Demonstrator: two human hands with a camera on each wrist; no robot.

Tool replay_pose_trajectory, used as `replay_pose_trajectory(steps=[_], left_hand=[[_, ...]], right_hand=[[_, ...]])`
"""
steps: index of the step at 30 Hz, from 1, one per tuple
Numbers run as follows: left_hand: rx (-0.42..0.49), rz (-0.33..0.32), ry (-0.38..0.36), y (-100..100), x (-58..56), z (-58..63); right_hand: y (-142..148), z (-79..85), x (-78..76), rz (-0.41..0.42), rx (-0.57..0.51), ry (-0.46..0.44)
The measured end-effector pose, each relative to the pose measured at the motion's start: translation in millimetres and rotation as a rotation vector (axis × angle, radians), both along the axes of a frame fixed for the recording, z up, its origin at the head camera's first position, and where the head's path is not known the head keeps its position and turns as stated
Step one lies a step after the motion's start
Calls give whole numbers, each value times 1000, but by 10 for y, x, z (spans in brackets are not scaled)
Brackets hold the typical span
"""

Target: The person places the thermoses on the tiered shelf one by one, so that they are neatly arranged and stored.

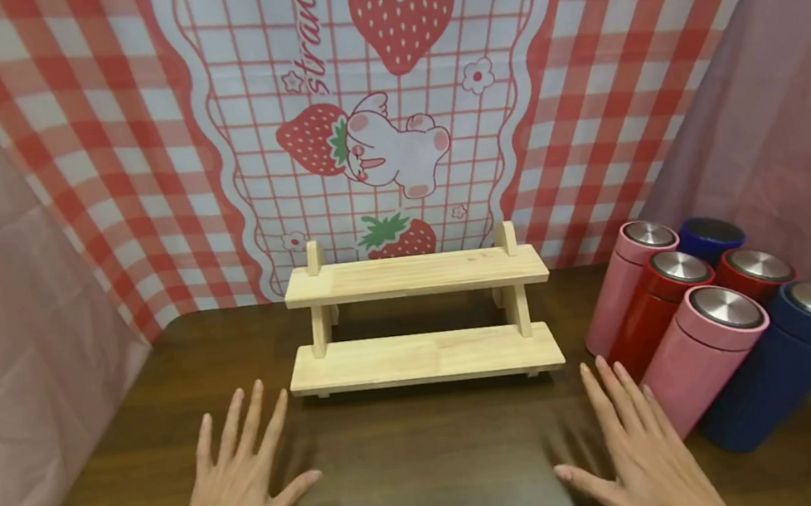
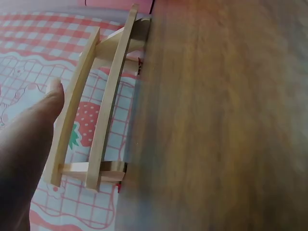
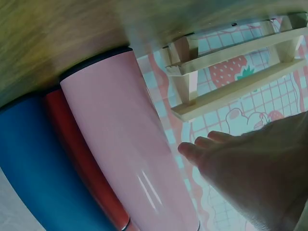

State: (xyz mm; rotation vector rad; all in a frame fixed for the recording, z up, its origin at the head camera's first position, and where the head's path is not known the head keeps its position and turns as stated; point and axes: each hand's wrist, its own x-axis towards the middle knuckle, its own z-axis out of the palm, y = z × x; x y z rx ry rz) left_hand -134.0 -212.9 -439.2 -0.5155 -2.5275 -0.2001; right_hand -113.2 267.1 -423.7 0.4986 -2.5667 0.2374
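A pale wooden two-tier shelf [image 1: 425,358] stands at the back middle of the dark table. My left hand [image 1: 232,481], fingers straight and spread, is in front of the shelf's left end and holds nothing. On the other side my right hand [image 1: 638,448] is spread likewise, its fingertips close to the front pink tumbler [image 1: 703,361]; whether they touch it I cannot tell. Several steel-lidded tumblers cluster at the right: another pink tumbler [image 1: 623,287], a red tumbler [image 1: 656,312] and a dark blue tumbler [image 1: 779,369] among them. In the right wrist view a pink tumbler [image 3: 125,130] stands beside the hand.
Behind the shelf hangs a red-and-white checked cloth [image 1: 116,152] with strawberry prints. Pale pink curtains [image 1: 1,332] close off both sides. Two more tumblers, one red [image 1: 758,267] and one blue [image 1: 712,237], stand at the back of the group. The wooden tabletop [image 1: 429,459] lies between the hands.
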Motion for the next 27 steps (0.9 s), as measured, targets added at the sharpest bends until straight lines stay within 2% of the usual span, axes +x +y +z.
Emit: replay_pose_trajectory(steps=[2, 4, 6, 10, 13, 18, 20, 24, 27], left_hand=[[36, 2, -44, 9, -17, 2], [106, -1, -83, 20, -53, -1], [220, -10, -101, 27, -116, -9], [482, -37, -89, 23, -294, -52], [613, -53, -96, 11, -425, -96], [695, -64, -176, -18, -598, -177], [704, -65, -197, -16, -669, -193], [723, -58, -233, -22, -765, -208], [746, -58, -278, -38, -806, -204]], right_hand=[[-6, 51, 24, 7, -34, 5], [-9, 101, 38, 25, -78, 53], [-6, 138, 51, 54, -130, 122], [13, 189, 93, 75, -225, 266], [26, 217, 136, 65, -297, 369], [30, 310, 180, 34, -486, 553], [42, 359, 201, -8, -586, 588], [104, 380, 247, -165, -758, 557], [205, 346, 250, -277, -812, 479]])
